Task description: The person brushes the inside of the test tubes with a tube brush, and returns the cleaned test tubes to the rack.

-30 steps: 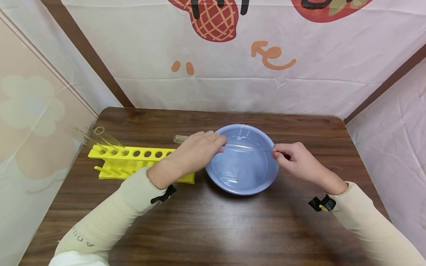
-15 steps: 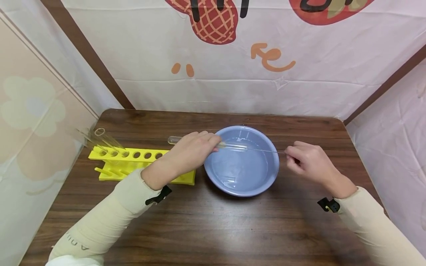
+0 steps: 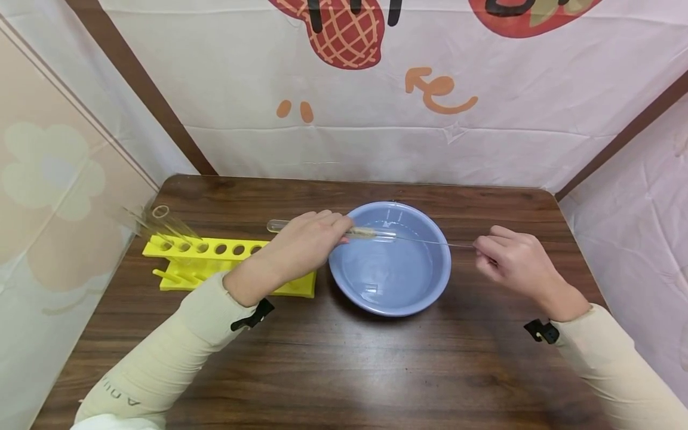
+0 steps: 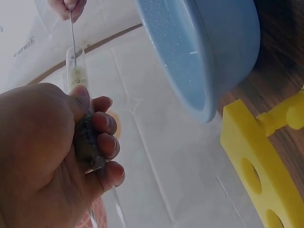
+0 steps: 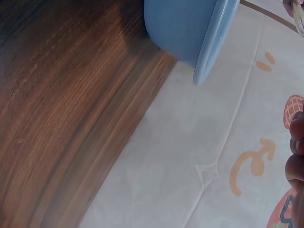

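My left hand (image 3: 303, 245) grips a clear glass test tube (image 3: 276, 226) over the basin's left rim, its rounded end pointing left. Inside the tube sits a test tube brush, its pale bristles (image 4: 78, 75) showing near the mouth in the left wrist view. The brush's thin wire handle (image 3: 430, 242) runs out of the mouth to the right. Beyond the basin, my right hand (image 3: 513, 260) pinches the far end of that wire with curled fingers. Beneath the tube stands a blue basin (image 3: 344, 291) with water in it. The palm and fingers hide the tube's middle.
A yellow test tube rack (image 3: 309, 289) stands left of the basin, partly behind my left forearm. Several glass tubes (image 3: 174, 222) lean in its left holes. All this is on a dark wooden table (image 3: 376, 370), with a printed cloth (image 3: 258, 149) hanging behind.
My right hand has moved right, drawing the brush wire farther out, so the bristles now show nearer the tube's mouth. My left hand has shifted slightly left with the tube.
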`<state>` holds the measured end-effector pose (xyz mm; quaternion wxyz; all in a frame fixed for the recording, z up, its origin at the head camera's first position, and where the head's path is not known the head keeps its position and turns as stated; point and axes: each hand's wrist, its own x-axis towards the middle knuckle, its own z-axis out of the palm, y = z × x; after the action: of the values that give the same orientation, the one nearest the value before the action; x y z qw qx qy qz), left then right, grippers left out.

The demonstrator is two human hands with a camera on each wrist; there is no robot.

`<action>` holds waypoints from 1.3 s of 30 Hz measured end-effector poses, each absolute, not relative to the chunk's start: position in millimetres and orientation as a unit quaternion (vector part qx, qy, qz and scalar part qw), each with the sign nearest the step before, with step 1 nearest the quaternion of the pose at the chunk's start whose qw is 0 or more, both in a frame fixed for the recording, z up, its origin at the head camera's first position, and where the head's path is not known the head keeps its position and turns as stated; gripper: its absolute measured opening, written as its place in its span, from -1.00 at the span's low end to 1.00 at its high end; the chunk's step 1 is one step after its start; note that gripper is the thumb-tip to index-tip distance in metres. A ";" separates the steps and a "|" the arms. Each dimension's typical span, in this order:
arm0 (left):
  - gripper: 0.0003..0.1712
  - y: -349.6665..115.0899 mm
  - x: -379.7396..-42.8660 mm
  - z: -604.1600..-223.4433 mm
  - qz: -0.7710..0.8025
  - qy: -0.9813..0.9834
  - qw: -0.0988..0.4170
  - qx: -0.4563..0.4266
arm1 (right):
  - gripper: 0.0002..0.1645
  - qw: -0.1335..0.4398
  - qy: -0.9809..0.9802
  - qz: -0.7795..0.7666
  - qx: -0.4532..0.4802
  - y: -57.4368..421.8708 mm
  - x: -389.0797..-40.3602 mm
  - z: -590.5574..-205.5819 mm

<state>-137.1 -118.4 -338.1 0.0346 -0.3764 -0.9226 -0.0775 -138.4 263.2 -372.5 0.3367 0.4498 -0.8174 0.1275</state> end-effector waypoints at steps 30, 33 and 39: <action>-0.72 -128.6 -138.1 -341.1 -0.088 -0.921 0.048 -0.377 | -0.70 0.365 -0.815 0.104 0.438 285.0 -129.0 -364.3; -0.74 -129.2 -139.5 -341.6 -0.084 -0.922 0.047 -0.375 | -0.69 0.365 -0.817 0.102 0.434 288.5 -128.1 -364.5; -0.76 -131.8 -141.5 -341.9 -0.085 -0.927 0.035 -0.363 | -0.69 0.364 -0.821 0.103 0.427 295.8 -128.6 -364.9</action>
<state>-141.5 -131.8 -341.9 0.0353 -0.3625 -0.9274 -0.0848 -128.6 295.8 -364.9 0.3639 0.4273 -0.8212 0.1030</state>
